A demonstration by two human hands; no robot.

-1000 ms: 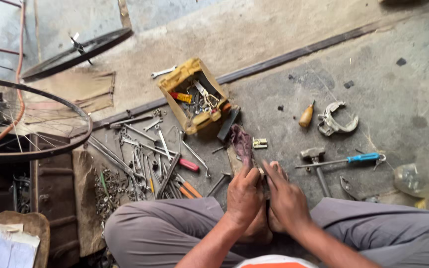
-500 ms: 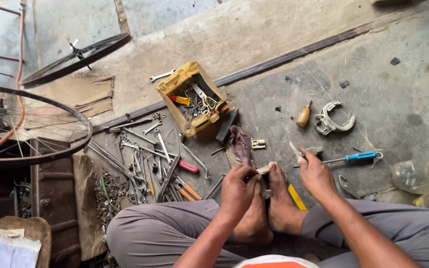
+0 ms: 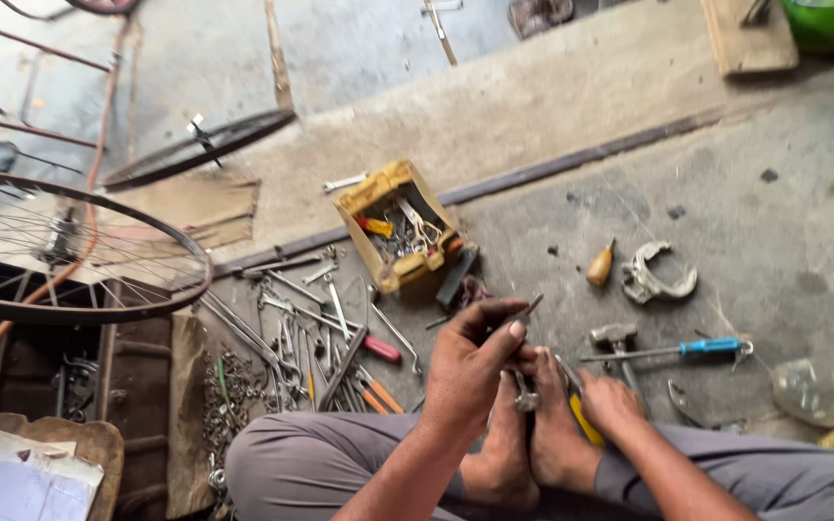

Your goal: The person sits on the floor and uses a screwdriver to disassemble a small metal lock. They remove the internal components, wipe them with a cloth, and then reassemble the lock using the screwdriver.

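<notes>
Head view, near to far, placed relative to the open yellow metal toolbox (image 3: pixel 400 224) on the grey concrete floor (image 3: pixel 774 222).

Nearest, below the toolbox, the person sits cross-legged in grey trousers, bare feet (image 3: pixel 528 434) pressed together; the knees and forearms are cut off by the lower edge. A small grey metal part (image 3: pixel 526 397) sits between the toes, too small to identify.

The left hand (image 3: pixel 473 365), below and right of the toolbox, is raised over the feet with the wrist bent; its grip is closed, thumb against fingertips, on a thin grey metal strip (image 3: pixel 525 312) that points up and away. The right hand (image 3: pixel 608 400), further right and lower, rests on the floor beside the right foot. Its grip is curled over a yellow-handled tool (image 3: pixel 584 421), mostly hidden under the palm, so how tightly it is held cannot be told.

Left of the hands, below the toolbox, lies a scatter of grey steel spanners and rods (image 3: pixel 301 318), with a red-handled screwdriver (image 3: pixel 379 348) and orange-handled tools (image 3: pixel 375 395) among them.

Right of the toolbox lie a steel hammer (image 3: pixel 614 338), a blue-handled screwdriver (image 3: pixel 697 348), a small wooden-handled tool (image 3: pixel 599 265) and a curved grey metal bracket (image 3: pixel 658 275).

Left of the toolbox a spoked bicycle wheel (image 3: pixel 69 251) is cut off by the frame edge; a black tyre rim (image 3: pixel 200 147) lies beyond it. A raised concrete step (image 3: pixel 533 106) runs behind the toolbox.
</notes>
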